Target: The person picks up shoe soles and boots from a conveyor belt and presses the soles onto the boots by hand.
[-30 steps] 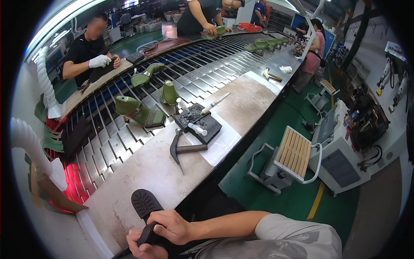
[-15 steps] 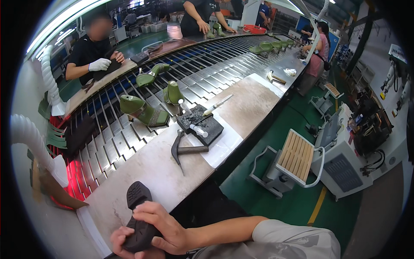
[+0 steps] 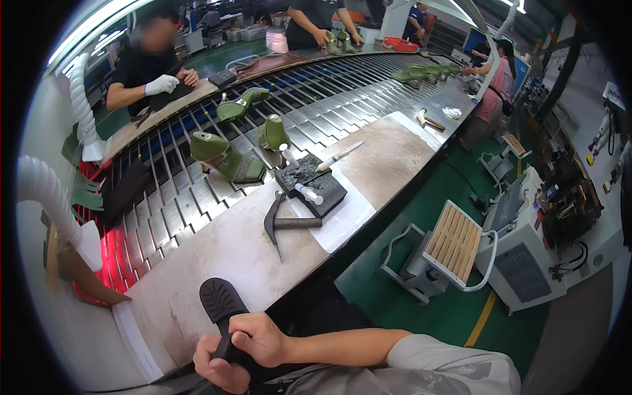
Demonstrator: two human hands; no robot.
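Note:
A black shoe sole [image 3: 222,301] with a grooved tread is held at the near edge of the worktable. Its rounded end points away from me, and its near end is largely hidden by my hands. My left hand [image 3: 220,365] grips the near part from the left. Across the middle, my right hand [image 3: 260,339] is closed around the sole with the thumb bent over it. Beyond them lies a hammer [image 3: 296,223] with a curved head. Past the hammer, a black block [image 3: 329,197] carries a clear syringe-like tube [image 3: 308,193] and a pointed pen-like tool [image 3: 339,157].
Green shoe lasts [image 3: 227,158] stand on the slatted metal conveyor [image 3: 309,125] beyond the table. A second hammer [image 3: 430,120] lies farther right. White hoses [image 3: 56,191] hang at left. A wood-slatted stand [image 3: 453,242] is at right. Co-workers, one with a white glove [image 3: 162,85], are across the conveyor.
The sole has been turned end for end, so its rounded, radially grooved end now points away. My hands have changed their hold and closed tighter around it. The view has shifted slightly.

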